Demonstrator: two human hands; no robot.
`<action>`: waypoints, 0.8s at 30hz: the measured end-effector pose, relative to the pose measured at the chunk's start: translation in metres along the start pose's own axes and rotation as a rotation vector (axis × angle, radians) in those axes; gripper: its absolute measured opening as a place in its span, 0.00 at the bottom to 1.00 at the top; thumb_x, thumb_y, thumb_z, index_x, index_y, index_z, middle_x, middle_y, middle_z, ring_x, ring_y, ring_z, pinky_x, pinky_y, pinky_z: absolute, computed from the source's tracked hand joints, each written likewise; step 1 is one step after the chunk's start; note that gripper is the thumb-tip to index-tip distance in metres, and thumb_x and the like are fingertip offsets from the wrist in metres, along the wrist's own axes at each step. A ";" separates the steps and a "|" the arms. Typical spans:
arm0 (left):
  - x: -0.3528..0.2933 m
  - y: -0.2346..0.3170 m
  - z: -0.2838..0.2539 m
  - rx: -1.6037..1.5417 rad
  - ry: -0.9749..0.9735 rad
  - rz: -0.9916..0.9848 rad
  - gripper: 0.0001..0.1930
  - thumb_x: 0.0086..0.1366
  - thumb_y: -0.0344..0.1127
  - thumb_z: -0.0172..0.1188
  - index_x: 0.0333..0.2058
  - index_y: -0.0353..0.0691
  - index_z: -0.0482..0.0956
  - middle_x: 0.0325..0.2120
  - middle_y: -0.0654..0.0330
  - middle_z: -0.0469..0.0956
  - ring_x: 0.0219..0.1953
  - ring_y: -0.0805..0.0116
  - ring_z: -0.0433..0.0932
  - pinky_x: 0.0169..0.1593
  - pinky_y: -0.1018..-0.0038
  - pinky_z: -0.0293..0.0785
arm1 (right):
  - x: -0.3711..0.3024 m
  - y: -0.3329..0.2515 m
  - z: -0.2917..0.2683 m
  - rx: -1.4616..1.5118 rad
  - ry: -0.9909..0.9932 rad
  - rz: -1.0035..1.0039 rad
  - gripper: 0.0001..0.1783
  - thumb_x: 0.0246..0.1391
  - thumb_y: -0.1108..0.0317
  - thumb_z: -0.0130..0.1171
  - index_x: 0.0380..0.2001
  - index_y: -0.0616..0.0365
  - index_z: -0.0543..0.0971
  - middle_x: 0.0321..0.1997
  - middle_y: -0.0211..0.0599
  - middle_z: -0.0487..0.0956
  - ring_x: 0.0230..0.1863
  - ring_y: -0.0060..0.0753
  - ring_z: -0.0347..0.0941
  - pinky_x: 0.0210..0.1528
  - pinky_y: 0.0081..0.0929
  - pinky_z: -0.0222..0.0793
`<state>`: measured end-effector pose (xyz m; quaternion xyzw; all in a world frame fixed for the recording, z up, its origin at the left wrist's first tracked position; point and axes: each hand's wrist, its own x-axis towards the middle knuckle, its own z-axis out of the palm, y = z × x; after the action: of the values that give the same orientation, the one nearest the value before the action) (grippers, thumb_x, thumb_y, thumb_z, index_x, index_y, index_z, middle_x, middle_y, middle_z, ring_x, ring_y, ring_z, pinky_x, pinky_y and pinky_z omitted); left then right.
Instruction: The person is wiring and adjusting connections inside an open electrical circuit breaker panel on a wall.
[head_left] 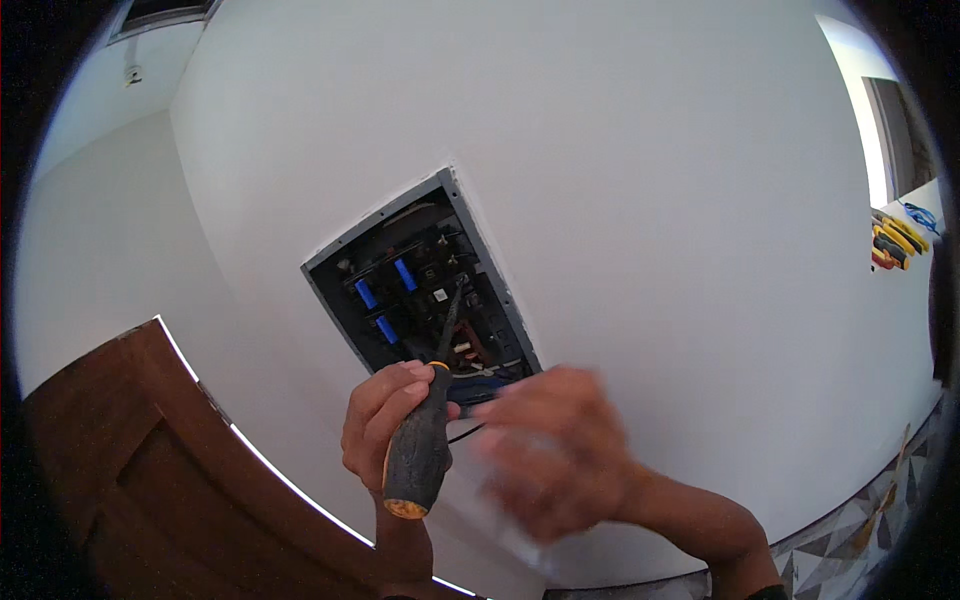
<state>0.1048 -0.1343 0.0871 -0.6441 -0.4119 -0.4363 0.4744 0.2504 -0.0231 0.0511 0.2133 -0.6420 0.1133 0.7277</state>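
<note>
A screwdriver (418, 455) with a black handle and orange butt is gripped in my left hand (375, 420). Its shaft slants up and away, and the tip meets the right part of a recessed electrical panel (374, 214) in the white wall. Inside the panel are black breakers with blue switches (405, 275) and, lower down, wires and a brown part (468, 345). My right hand (555, 455) hovers below the panel's lower right corner, right of the screwdriver handle. It is smeared by motion, so its fingers cannot be made out.
A brown panelled door (150, 450) stands at the lower left. Several yellow-and-black hand tools (893, 242) and a blue cable (920, 215) lie on a ledge at the far right. Patterned grey flooring (840, 535) shows at the lower right.
</note>
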 end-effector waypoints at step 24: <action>0.004 -0.028 -0.027 -0.150 0.028 0.130 0.22 0.59 0.24 0.66 0.50 0.37 0.67 0.45 0.48 0.76 0.49 0.61 0.77 0.54 0.65 0.78 | 0.021 0.114 0.055 -0.362 -0.183 0.088 0.15 0.42 0.79 0.64 0.38 0.56 0.81 0.40 0.37 0.77 0.39 0.40 0.71 0.41 0.36 0.65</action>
<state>0.0752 -0.1538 0.1027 -0.6973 -0.3286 -0.4431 0.4577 0.1551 0.0503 0.0954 0.0601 -0.7241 0.0079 0.6870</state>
